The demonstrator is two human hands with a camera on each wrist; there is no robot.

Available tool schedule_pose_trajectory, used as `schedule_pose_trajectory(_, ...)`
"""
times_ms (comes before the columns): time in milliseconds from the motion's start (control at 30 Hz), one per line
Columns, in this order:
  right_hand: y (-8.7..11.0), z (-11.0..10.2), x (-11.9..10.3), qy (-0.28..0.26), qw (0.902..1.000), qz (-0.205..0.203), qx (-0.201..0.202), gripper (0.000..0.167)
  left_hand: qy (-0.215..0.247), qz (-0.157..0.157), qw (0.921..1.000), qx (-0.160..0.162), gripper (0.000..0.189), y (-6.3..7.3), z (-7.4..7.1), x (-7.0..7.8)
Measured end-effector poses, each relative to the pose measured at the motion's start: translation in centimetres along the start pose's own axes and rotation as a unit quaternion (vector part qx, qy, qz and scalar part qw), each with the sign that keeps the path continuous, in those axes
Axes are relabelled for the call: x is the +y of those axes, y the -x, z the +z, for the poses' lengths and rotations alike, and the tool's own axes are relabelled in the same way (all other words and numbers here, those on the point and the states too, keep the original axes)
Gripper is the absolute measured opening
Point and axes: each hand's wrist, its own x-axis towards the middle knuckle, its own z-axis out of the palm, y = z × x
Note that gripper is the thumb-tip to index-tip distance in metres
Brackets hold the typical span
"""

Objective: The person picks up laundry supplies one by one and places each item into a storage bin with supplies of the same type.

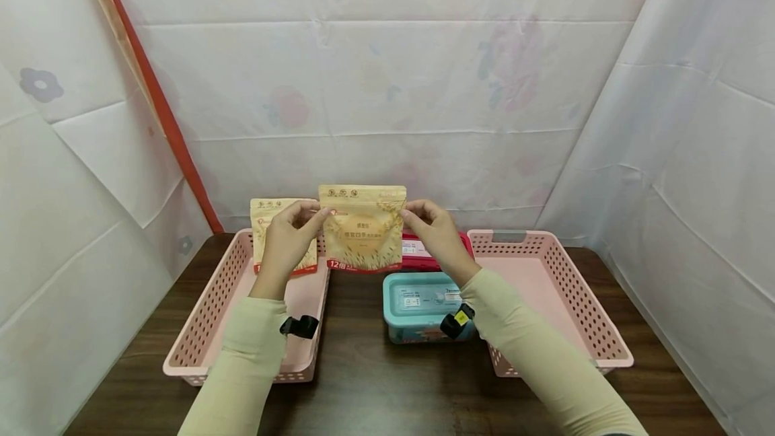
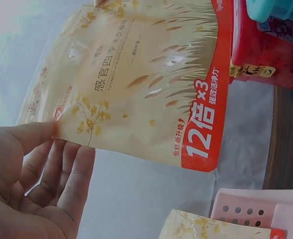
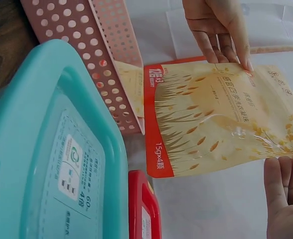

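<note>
Both hands hold up a yellow laundry pod pouch [image 1: 363,231] with a red bottom band, its printed front toward the head view. My left hand [image 1: 287,241] pinches the pouch's left edge between thumb and fingers. At the opposite edge my right hand [image 1: 438,237] grips it the same way. A second yellow pouch [image 1: 266,224] stands upright in the left pink basket [image 1: 208,315], partly hidden behind the left hand. Below the right hand sits a teal lidded box [image 1: 418,298]. Behind that is a red box [image 1: 418,262], partly covered by the held pouch and right hand.
Another pink basket [image 1: 584,295] stands on the right of the dark wooden table [image 1: 363,382], partly behind the right sleeve. White patterned cloth [image 1: 387,86] hangs at the back and both sides. A red strip [image 1: 163,106] runs down the left back corner.
</note>
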Motion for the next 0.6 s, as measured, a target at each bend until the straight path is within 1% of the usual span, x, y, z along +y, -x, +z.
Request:
schedule_pose_trajectory(133, 0.07, 0.04, 0.04, -0.013, 0.9999, 0.002, 0.011, 0.022, 0.012, -0.003, 0.9999, -0.005, 0.044, 0.11, 0.02, -0.01)
schedule_pose_trajectory(267, 0.15, 0.02, 0.14, -0.013, 0.9997, -0.002, 0.019, 0.022, 0.046, -0.008, 0.9989, -0.010, 0.044, 0.19, 0.06, 0.08)
schedule_pose_trajectory(367, 0.15, 0.08, 0.17, -0.012, 0.9997, -0.004, 0.023, 0.023, 0.063, -0.014, 0.9979, -0.010, 0.045, 0.31, 0.02, 0.13)
schedule_pose_trajectory(600, 0.27, 0.47, 0.17, -0.023, 0.9994, -0.004, 0.025, 0.024, 0.067, -0.013, 0.9976, -0.008, 0.045, 0.54, -0.24, -0.15)
